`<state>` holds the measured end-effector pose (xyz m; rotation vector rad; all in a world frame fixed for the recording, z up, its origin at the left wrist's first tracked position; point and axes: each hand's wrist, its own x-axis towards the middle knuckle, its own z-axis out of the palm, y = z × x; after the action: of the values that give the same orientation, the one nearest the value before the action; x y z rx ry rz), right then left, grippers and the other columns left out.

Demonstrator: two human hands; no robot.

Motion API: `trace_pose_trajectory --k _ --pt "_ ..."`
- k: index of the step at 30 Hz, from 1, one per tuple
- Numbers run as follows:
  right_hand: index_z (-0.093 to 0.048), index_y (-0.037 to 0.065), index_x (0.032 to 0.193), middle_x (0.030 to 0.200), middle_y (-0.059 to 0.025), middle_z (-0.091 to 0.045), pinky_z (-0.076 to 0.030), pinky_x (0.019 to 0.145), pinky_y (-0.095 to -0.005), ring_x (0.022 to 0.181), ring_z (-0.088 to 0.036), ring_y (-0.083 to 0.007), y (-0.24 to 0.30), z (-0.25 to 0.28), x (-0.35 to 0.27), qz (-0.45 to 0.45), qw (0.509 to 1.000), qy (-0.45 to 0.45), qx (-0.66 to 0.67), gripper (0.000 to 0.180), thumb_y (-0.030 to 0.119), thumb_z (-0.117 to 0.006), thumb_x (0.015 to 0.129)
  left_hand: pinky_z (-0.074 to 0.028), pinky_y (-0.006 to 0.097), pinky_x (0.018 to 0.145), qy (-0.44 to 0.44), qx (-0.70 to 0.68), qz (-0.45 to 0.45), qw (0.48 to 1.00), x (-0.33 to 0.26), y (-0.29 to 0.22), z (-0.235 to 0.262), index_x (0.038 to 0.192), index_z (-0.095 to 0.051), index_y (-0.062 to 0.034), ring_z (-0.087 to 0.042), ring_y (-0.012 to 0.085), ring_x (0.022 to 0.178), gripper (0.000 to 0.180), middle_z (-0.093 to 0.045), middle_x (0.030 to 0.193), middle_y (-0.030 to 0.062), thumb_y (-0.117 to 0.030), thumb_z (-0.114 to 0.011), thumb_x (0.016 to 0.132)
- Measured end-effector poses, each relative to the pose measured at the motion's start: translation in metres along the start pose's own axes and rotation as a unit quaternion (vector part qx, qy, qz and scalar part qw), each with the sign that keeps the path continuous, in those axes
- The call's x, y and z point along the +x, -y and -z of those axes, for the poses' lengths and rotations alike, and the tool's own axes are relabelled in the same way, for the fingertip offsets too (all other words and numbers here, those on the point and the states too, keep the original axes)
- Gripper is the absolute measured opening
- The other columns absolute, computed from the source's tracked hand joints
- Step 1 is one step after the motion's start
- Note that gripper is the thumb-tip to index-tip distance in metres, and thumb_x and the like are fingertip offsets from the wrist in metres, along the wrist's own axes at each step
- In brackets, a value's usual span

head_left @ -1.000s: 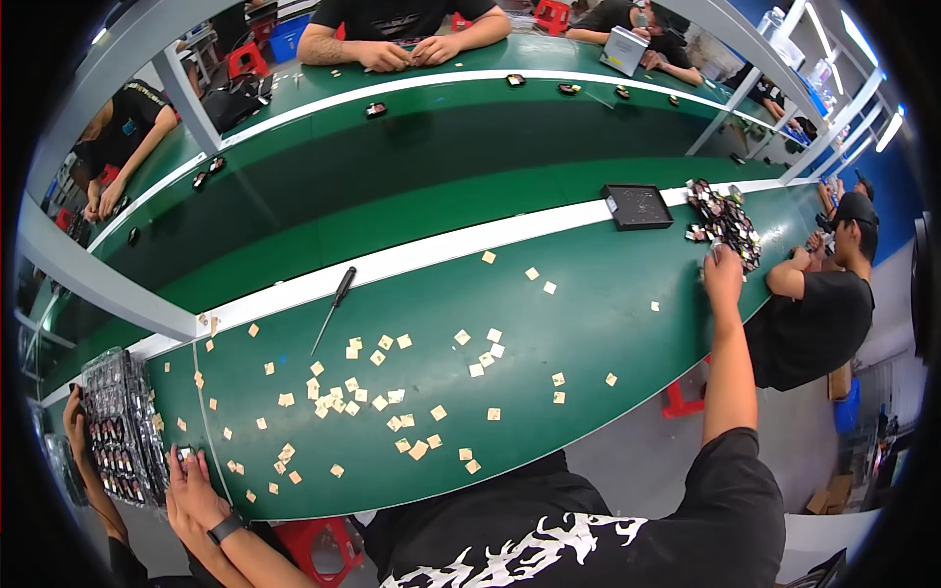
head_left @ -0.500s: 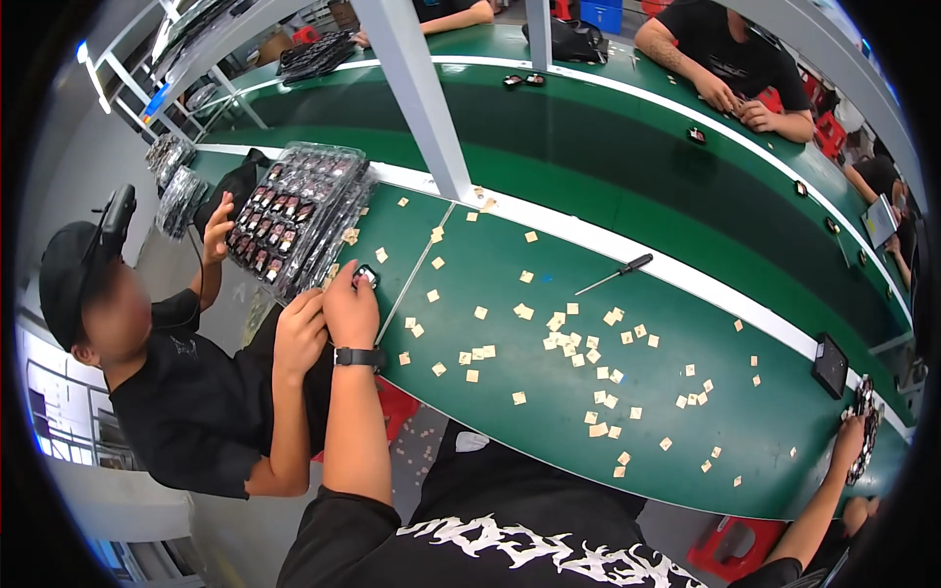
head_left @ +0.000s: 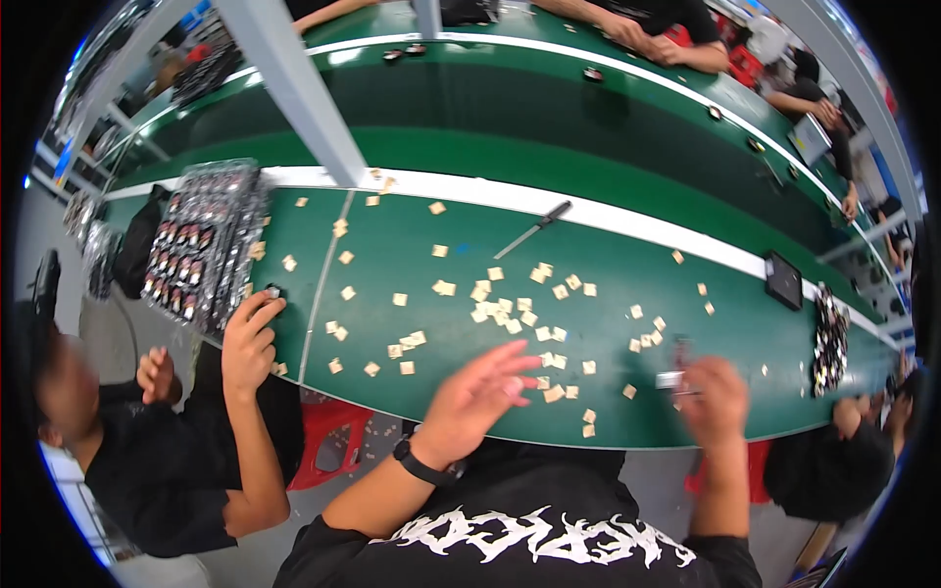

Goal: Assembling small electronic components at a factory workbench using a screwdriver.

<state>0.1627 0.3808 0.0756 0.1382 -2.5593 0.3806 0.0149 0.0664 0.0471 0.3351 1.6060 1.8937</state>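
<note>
My left hand [head_left: 472,397], with a black watch on the wrist, hovers over the table's near edge. Its fingers are spread and nothing is in them. My right hand [head_left: 716,400] is smeared by motion above the right part of the green table [head_left: 470,323]. Its fingers close on a small dark part with a white piece [head_left: 672,379], too blurred to name. Many small cream square pieces [head_left: 510,306] lie scattered between and beyond my hands. To the left, a co-worker's hand [head_left: 250,348] touches a small dark part [head_left: 274,291] on the table.
A screwdriver [head_left: 534,230] lies near the white rail. Stacked clear trays [head_left: 201,240] of small dark parts stand at the left. A black box [head_left: 783,280] and a pile of dark parts [head_left: 829,343] are at the right. A grey post [head_left: 294,93] rises beyond the table.
My left hand has left the small dark part beside the co-worker and moved right, opening. My right hand has come from the pile at the right toward the middle with a part. The view has shifted.
</note>
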Motion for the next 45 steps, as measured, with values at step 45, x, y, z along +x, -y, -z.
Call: trace_pose_trajectory --k 45 --pt "-0.047 0.007 0.094 0.084 -0.0194 -0.072 -0.051 0.043 -0.0233 0.054 -0.068 -0.0169 0.135 -0.097 0.074 -0.528 0.489 0.233 0.654 0.016 0.002 -0.063 0.097 -0.051 0.035 0.063 -0.011 0.251 -0.113 0.961 -0.005 0.005 0.023 0.114 -0.057 -0.0019 -0.066 0.0261 0.070 0.025 -0.067 0.085 0.0128 -0.004 -0.063 0.089"
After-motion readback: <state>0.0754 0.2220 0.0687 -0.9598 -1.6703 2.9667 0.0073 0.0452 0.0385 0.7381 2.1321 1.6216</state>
